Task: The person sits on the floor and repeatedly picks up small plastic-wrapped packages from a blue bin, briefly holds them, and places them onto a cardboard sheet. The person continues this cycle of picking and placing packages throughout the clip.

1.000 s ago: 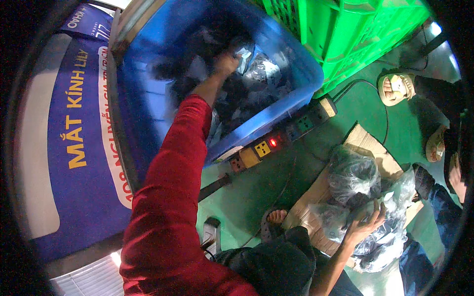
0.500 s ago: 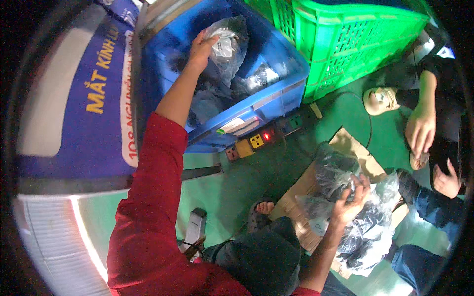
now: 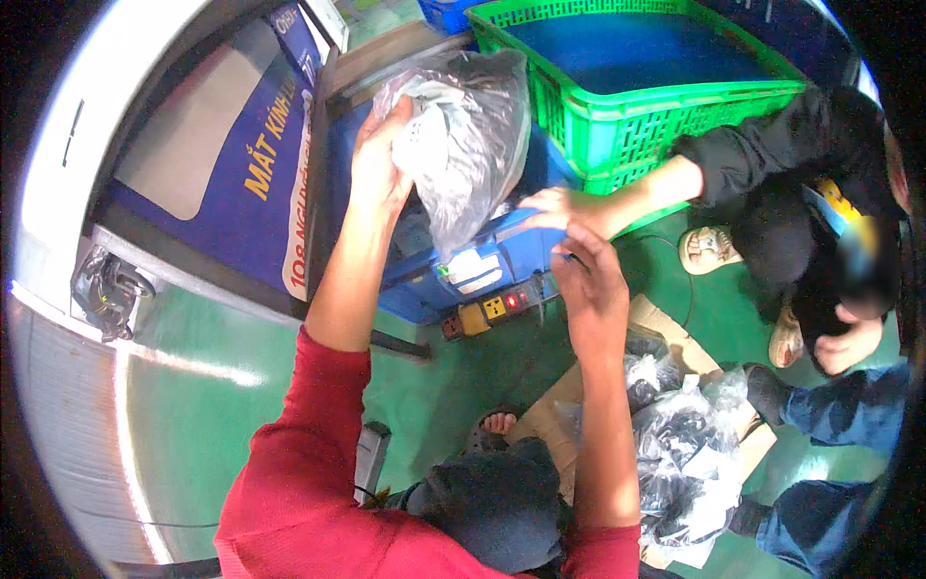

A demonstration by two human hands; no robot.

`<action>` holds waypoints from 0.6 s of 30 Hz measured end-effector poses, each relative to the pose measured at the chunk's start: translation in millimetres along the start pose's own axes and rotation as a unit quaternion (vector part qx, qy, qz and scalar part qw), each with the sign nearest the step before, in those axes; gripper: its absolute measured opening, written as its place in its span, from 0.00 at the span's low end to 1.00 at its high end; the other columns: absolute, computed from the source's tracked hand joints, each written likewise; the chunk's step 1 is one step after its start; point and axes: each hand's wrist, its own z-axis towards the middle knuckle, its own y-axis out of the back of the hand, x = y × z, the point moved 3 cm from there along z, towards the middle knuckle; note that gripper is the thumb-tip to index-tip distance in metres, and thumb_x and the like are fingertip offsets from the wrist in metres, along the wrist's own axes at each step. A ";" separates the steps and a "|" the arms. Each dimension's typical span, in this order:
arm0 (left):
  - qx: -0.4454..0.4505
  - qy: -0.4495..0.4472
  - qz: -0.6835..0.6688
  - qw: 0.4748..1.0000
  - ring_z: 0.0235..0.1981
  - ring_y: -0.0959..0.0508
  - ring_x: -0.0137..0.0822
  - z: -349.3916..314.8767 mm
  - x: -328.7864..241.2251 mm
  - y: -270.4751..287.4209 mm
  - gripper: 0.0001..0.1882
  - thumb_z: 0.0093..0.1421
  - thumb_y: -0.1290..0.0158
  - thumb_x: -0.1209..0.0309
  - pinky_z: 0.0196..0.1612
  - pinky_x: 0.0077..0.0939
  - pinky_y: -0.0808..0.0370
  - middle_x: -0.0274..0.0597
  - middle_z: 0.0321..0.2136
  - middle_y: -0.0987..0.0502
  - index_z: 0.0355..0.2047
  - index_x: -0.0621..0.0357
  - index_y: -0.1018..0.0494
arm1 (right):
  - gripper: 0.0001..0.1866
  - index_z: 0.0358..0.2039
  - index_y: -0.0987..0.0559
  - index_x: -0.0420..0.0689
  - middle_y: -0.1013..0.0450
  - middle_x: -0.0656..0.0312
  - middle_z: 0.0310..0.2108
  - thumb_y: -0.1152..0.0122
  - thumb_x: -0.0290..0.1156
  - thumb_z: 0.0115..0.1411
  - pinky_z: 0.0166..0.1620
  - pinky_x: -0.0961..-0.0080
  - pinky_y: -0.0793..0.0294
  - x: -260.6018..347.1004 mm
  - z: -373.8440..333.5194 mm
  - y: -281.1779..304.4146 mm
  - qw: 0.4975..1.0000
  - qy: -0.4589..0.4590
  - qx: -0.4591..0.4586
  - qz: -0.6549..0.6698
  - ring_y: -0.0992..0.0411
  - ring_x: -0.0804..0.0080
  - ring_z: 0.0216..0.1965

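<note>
Above the blue bin (image 3: 497,236), my left hand (image 3: 381,159) grips a clear plastic bag (image 3: 468,125) with grey and dark contents and a whitish label-like patch. What exactly is inside cannot be made out. My right hand (image 3: 593,280) hangs in the air just right of the bin's front wall, its fingers loosely bent and apart, with nothing visible in them. A co-worker's hand (image 3: 569,210) reaches in from the right to the bin's rim, close above my right fingers. Several clear bags of dark items (image 3: 685,444) lie in a heap by my right forearm.
Flattened cardboard (image 3: 550,410) lies under the bag heap on the green floor. A green crate (image 3: 666,121) stands behind the bin at right. Along the bin's foot runs a power strip (image 3: 495,307) with a lit red switch. The co-worker crouches at right; a purple banner (image 3: 241,174) stands left.
My left hand has lifted its bag up out of the bin, nearer to me. My right hand has left the bag heap and risen beside the bin. The co-worker's arm has reached in.
</note>
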 end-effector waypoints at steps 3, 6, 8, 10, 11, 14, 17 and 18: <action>0.020 0.031 -0.004 0.999 0.39 0.27 0.31 -27.0 -3.0 -18.4 0.19 0.54 0.53 0.74 0.42 0.23 0.28 0.43 0.41 0.29 0.47 0.65 0.37 | 0.33 0.55 0.45 0.43 0.42 0.53 0.52 0.42 0.27 0.50 0.52 0.70 0.41 11.0 7.4 -9.8 0.972 -0.094 0.025 0.213 0.42 0.63 0.52; 0.063 0.063 -0.032 0.995 0.40 0.27 0.31 -47.5 9.2 -31.6 0.18 0.54 0.52 0.74 0.43 0.23 0.29 0.43 0.40 0.29 0.46 0.66 0.36 | 0.43 0.60 0.57 0.44 0.47 0.53 0.54 0.40 0.32 0.51 0.54 0.70 0.45 16.3 7.0 -7.2 0.934 -0.108 0.048 0.338 0.46 0.63 0.54; 0.070 0.107 -0.032 0.991 0.40 0.27 0.31 -58.4 20.3 -44.8 0.18 0.54 0.51 0.73 0.44 0.24 0.29 0.43 0.40 0.28 0.46 0.66 0.36 | 0.42 0.59 0.55 0.43 0.46 0.54 0.54 0.40 0.33 0.51 0.54 0.71 0.45 8.7 5.8 -4.9 0.922 -0.081 0.055 0.374 0.46 0.65 0.54; 0.078 0.137 -0.025 0.987 0.40 0.27 0.32 -69.9 27.5 -53.2 0.19 0.53 0.51 0.74 0.45 0.26 0.30 0.43 0.40 0.28 0.46 0.65 0.36 | 0.37 0.57 0.48 0.40 0.42 0.55 0.51 0.40 0.34 0.51 0.53 0.74 0.45 11.7 -0.4 -2.0 0.929 -0.110 0.024 0.353 0.43 0.68 0.51; 0.081 0.149 -0.033 0.985 0.41 0.27 0.33 -73.7 31.5 -57.4 0.20 0.54 0.51 0.73 0.45 0.26 0.30 0.43 0.40 0.28 0.47 0.65 0.36 | 0.36 0.56 0.47 0.40 0.40 0.56 0.50 0.40 0.34 0.51 0.53 0.74 0.45 14.1 -5.2 1.5 0.936 -0.108 0.003 0.334 0.42 0.69 0.50; 0.098 0.176 -0.049 0.978 0.42 0.27 0.35 -80.9 45.0 -70.9 0.21 0.54 0.52 0.73 0.46 0.28 0.30 0.45 0.42 0.29 0.49 0.64 0.38 | 0.32 0.53 0.42 0.39 0.36 0.59 0.45 0.40 0.31 0.50 0.51 0.76 0.42 17.4 -16.7 16.3 0.949 -0.091 -0.057 0.298 0.37 0.72 0.46; 0.120 0.191 -0.061 0.972 0.42 0.27 0.35 -84.9 53.3 -72.1 0.20 0.55 0.52 0.72 0.46 0.28 0.30 0.45 0.42 0.29 0.49 0.63 0.38 | 0.32 0.53 0.41 0.40 0.35 0.60 0.45 0.38 0.28 0.49 0.51 0.77 0.41 23.8 -23.1 21.8 0.953 -0.073 -0.062 0.288 0.37 0.73 0.46; 0.124 0.194 -0.071 0.971 0.42 0.27 0.35 -86.7 57.6 -73.1 0.20 0.55 0.53 0.72 0.46 0.28 0.30 0.45 0.42 0.29 0.49 0.63 0.38 | 0.32 0.52 0.40 0.39 0.35 0.60 0.45 0.37 0.26 0.47 0.51 0.77 0.41 23.9 -24.7 24.7 0.953 -0.066 -0.078 0.284 0.37 0.73 0.46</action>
